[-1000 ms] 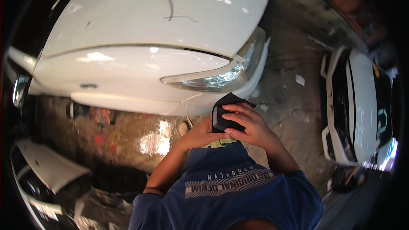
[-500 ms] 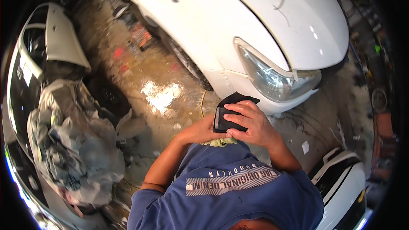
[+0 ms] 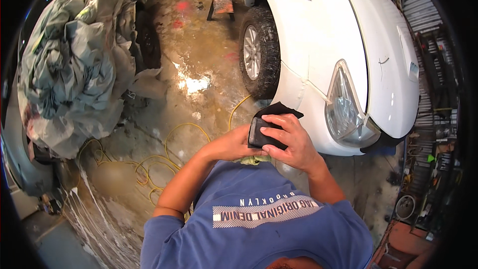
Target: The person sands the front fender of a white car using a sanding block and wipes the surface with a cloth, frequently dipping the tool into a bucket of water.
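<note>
In front of my waist, both hands hold a black sanding block with a dark sheet, apparently sandpaper, folded about it. My left hand is closed at its left side, most of the fingers hidden behind it. Across the front and right side, the spread fingers of my right hand press on the block, the thumb along its lower edge. Just below my hands, a yellow-green cloth shows against my blue shirt. The white car's front corner, with its headlight, lies beyond them to the right.
The car's front wheel stands ahead. A yellow hose loops over the wet concrete floor. At left, crumpled grey sheeting covers part of another vehicle. A small stand is at the far end; cluttered shelves line the right.
The view has swung, so the white car sits further right and its front wheel shows fully. Both hands keep hold of the block in nearly the same place, with its face turned slightly.
</note>
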`<state>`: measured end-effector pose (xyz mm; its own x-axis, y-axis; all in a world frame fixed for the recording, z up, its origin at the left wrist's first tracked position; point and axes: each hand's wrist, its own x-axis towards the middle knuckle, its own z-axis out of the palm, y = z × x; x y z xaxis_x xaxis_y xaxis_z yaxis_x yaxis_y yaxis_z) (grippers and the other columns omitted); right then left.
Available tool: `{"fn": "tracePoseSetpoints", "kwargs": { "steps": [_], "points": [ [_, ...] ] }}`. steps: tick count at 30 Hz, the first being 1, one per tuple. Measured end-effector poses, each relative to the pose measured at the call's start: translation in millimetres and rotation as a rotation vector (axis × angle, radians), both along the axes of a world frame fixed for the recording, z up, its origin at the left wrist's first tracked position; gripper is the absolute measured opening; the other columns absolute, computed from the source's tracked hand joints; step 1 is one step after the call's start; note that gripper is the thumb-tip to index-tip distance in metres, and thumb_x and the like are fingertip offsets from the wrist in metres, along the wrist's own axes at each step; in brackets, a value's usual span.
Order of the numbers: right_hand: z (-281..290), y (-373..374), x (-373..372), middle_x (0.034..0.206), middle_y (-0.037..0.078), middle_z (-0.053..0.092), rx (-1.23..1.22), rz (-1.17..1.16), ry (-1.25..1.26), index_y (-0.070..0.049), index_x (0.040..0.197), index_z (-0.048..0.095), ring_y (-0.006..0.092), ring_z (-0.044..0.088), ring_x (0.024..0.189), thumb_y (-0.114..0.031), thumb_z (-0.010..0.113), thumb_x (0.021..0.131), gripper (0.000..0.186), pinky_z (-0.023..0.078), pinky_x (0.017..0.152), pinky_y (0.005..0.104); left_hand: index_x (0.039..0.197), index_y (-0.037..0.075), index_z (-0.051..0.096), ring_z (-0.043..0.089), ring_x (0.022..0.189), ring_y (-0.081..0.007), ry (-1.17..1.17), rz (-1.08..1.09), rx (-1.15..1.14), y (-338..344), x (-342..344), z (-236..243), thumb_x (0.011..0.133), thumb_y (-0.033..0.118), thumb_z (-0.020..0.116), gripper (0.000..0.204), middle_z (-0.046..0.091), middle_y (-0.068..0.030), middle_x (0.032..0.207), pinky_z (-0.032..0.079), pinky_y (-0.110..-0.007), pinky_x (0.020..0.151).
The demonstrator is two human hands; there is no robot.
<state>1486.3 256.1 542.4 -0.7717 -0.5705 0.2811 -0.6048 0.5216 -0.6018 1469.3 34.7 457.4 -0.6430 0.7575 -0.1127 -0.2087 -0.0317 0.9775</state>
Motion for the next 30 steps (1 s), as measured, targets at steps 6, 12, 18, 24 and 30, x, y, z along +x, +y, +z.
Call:
{"fn": "tracePoseSetpoints", "kwargs": {
  "steps": [6, 12, 18, 24, 30],
  "points": [
    [-5.9, -21.7, 32.5, 0.138, 0.014, 0.063, 0.034, 0.027, 0.000, -0.008, 0.121, 0.074, 0.0358, 0.058, 0.116, -0.021, 0.084, 0.081, 0.043, 0.049, 0.101, 0.0466, 0.137, 0.004, 0.056, 0.063, 0.116, -0.0165, 0.036, 0.027, 0.080, -20.4, 35.8, 3.3, 0.090, 0.025, 0.085, 0.059, 0.067, -0.0089, 0.128, 0.052, -0.036, 0.099],
    [-12.9, -35.8, 69.2, 0.143, 0.015, 0.056, 0.117, -0.104, 0.199, -0.011, 0.122, 0.076, 0.0361, 0.050, 0.125, -0.031, 0.080, 0.086, 0.042, 0.043, 0.107, 0.0484, 0.138, 0.003, 0.055, 0.061, 0.118, -0.0150, -0.082, 0.164, 0.181, -17.3, 69.9, -4.4, 0.091, 0.026, 0.084, 0.060, 0.065, -0.0074, 0.130, 0.052, -0.036, 0.101],
    [5.0, -33.5, 81.5, 0.147, 0.018, 0.052, 0.051, -0.246, 0.405, -0.010, 0.134, 0.069, 0.0367, 0.050, 0.128, -0.031, 0.086, 0.082, 0.058, 0.044, 0.106, 0.0486, 0.146, 0.005, 0.050, 0.060, 0.122, -0.0156, -0.091, 0.239, 0.330, -4.7, 83.3, -19.4, 0.088, 0.028, 0.086, 0.072, 0.064, -0.0076, 0.136, 0.050, -0.035, 0.104],
    [45.5, -29.8, 53.3, 0.132, 0.014, 0.068, 0.134, 0.012, -0.355, -0.006, 0.138, 0.063, 0.0321, 0.065, 0.121, -0.032, 0.087, 0.082, 0.066, 0.053, 0.102, 0.0414, 0.146, 0.006, 0.051, 0.062, 0.121, -0.0160, -0.025, 0.289, 0.187, -14.4, 89.6, -3.1, 0.084, 0.029, 0.089, 0.076, 0.067, -0.0078, 0.132, 0.049, -0.035, 0.104],
    [33.2, -30.9, 28.8, 0.136, 0.013, 0.066, 0.313, 0.229, -0.092, -0.005, 0.132, 0.066, 0.0347, 0.064, 0.119, -0.025, 0.090, 0.079, 0.062, 0.052, 0.102, 0.0434, 0.140, 0.003, 0.054, 0.062, 0.120, -0.0155, -0.135, 0.432, 0.323, 6.7, 93.9, -22.3, 0.090, 0.021, 0.081, 0.060, 0.065, -0.0082, 0.131, 0.051, -0.035, 0.101]
  ]
}}
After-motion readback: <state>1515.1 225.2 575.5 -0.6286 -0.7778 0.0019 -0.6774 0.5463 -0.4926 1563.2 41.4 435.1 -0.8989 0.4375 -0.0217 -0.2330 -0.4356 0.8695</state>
